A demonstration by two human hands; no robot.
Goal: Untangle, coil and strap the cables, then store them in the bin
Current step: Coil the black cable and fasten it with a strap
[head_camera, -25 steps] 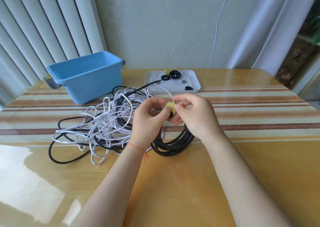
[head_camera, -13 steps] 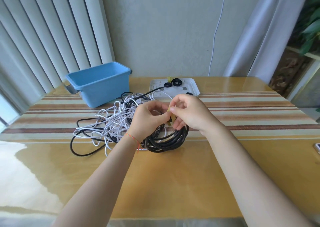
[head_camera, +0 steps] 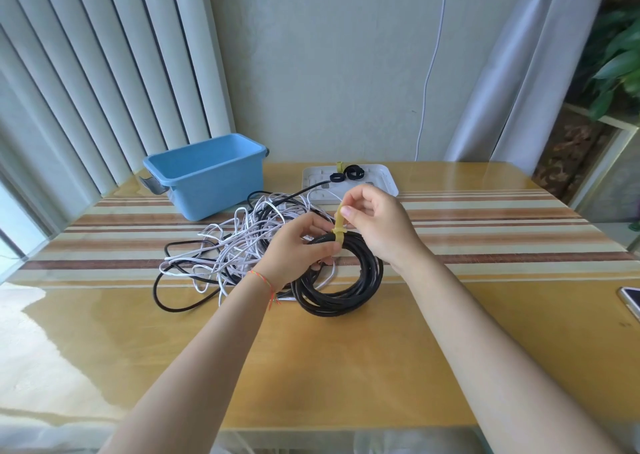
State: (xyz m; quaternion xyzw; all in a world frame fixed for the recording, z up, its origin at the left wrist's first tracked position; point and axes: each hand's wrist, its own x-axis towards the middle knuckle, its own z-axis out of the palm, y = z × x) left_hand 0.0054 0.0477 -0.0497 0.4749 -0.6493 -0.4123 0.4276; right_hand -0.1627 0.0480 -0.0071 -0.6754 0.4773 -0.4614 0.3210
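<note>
A coiled black cable [head_camera: 341,289] lies on the table in front of me, with a yellow strap [head_camera: 338,229] wrapped round its top. My left hand [head_camera: 299,249] grips the coil at the strap. My right hand [head_camera: 377,226] pinches the strap's free end and holds it up above the coil. To the left lies a tangle of white cable [head_camera: 239,242] mixed with a loose black cable [head_camera: 173,301]. The blue bin [head_camera: 207,173] stands at the back left, and nothing shows inside it.
A white tray [head_camera: 384,179] at the back holds black straps [head_camera: 348,174] and one more yellow strap. A phone [head_camera: 632,303] lies at the right edge of the striped table. A thin white cord hangs down the wall behind.
My right hand has pulled the strap's end upward, so the strap now stands stretched above the coil. The view has pulled back and tilted up.
</note>
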